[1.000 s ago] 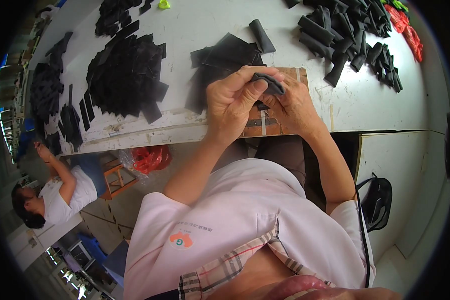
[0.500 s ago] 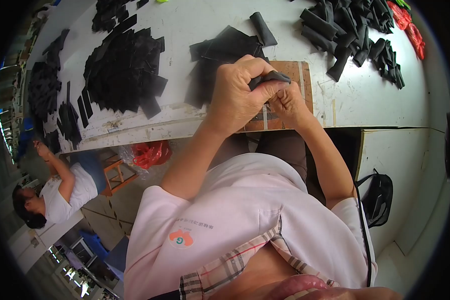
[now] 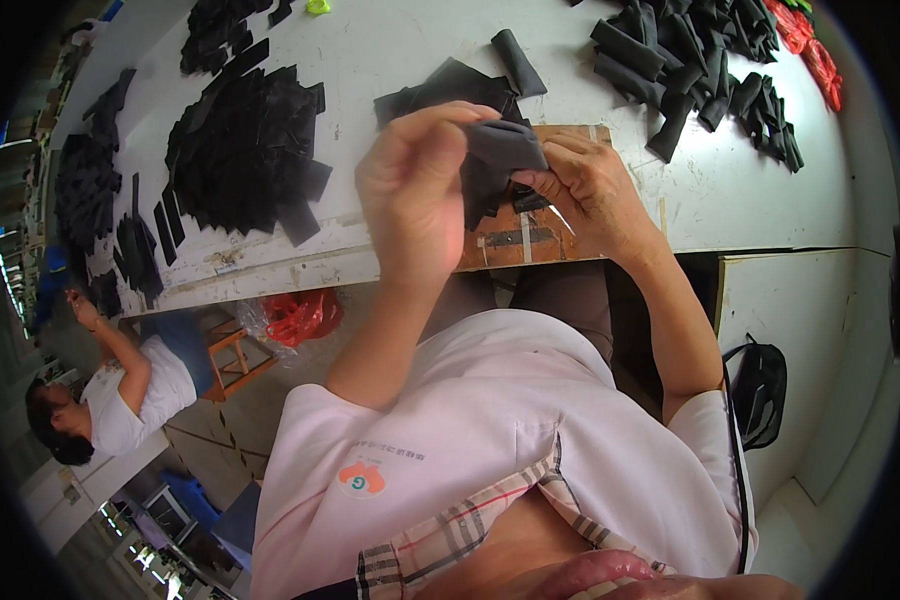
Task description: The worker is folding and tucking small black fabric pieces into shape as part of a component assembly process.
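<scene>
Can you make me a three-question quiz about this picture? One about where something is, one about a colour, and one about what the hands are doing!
1. Where is the wooden board?
A. on the floor
B. on the white table, under the hands
C. on the stool

2. What colour is the fabric piece being held?
A. black
B. yellow
C. blue

3. What are the left hand and right hand doing?
A. resting flat
B. both gripping the fabric piece
C. holding scissors

Answers: 1 B, the board lies at the table edge beneath the hands. 2 A, it is dark like the piles. 3 B, fingers of both pinch it.
</scene>
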{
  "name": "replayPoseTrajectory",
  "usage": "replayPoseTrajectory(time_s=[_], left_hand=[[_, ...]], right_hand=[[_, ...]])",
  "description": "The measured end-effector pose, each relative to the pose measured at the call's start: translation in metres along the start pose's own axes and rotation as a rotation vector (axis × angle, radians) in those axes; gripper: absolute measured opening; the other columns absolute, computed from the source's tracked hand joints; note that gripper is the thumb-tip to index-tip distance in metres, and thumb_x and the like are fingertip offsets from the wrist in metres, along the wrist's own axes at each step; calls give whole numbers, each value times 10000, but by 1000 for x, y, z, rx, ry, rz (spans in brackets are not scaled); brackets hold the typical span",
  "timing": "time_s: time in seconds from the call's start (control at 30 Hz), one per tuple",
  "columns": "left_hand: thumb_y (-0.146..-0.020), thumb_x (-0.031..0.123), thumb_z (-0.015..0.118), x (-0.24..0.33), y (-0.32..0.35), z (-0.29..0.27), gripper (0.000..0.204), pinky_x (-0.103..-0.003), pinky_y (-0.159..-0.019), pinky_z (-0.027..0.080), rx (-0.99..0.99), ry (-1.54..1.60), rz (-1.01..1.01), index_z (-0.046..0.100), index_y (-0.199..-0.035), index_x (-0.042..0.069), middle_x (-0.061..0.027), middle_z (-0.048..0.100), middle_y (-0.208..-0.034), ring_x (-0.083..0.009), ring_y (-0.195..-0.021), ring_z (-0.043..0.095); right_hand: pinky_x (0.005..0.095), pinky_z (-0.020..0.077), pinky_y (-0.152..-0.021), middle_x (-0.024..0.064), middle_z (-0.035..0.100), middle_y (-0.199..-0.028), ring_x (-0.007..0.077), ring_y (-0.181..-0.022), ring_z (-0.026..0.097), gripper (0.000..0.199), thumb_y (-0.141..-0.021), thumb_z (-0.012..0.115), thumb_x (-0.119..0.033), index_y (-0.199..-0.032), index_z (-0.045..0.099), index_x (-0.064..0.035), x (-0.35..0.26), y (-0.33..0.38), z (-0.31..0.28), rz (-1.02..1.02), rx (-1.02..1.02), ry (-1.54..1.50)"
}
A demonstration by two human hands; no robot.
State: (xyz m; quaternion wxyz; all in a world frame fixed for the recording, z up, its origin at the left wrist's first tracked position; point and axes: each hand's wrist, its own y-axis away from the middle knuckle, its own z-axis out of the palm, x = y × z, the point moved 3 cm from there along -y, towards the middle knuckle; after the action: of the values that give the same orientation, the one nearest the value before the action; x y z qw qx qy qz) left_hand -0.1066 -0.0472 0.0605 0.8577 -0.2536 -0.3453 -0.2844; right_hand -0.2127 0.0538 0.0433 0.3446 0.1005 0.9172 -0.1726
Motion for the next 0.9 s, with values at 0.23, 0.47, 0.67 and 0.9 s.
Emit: replayPoseTrajectory(time_s=[0.23, 0.47, 0.67, 0.9], left_hand=[[-818, 88, 555, -7, 7, -15, 145, -270, -796, 407, 22, -75, -62, 564, -890, -37, -114, 590, -884, -156, -821, 542], [-819, 84, 557, 2, 6, -8, 119, -215, -760, 395, 39, -267, -41, 573, -849, -30, -80, 595, -850, -109, -795, 534], [-825, 87, 548, 2, -3, -19, 106, -195, -685, 405, -42, -466, 79, 589, -828, -11, -44, 602, -823, -70, -754, 522], [-696, 78, 607, -69, -83, -87, 415, -324, -829, 411, -269, -1466, 275, 506, -1093, 15, -147, 552, -1062, -287, -971, 520]], right_hand=[[357, 420, -524, 68, 522, -585, 261, -603, 535, 188, -737, 602, -201, -652, 537, -47, 8, 6, 18, -4, 21, 7], [356, 428, -530, 66, 534, -593, 262, -610, 538, 151, -729, 612, -197, -687, 572, -58, 7, 6, 14, -28, 10, 61], [326, 430, -517, 69, 536, -574, 224, -576, 551, 186, -749, 609, -203, -673, 561, -40, 7, 4, 13, -28, -11, 75], [218, 403, -557, 34, 516, -622, 91, -575, 496, 465, -881, 398, -414, -860, 567, 18, 29, -37, -51, 150, 296, -1101]])
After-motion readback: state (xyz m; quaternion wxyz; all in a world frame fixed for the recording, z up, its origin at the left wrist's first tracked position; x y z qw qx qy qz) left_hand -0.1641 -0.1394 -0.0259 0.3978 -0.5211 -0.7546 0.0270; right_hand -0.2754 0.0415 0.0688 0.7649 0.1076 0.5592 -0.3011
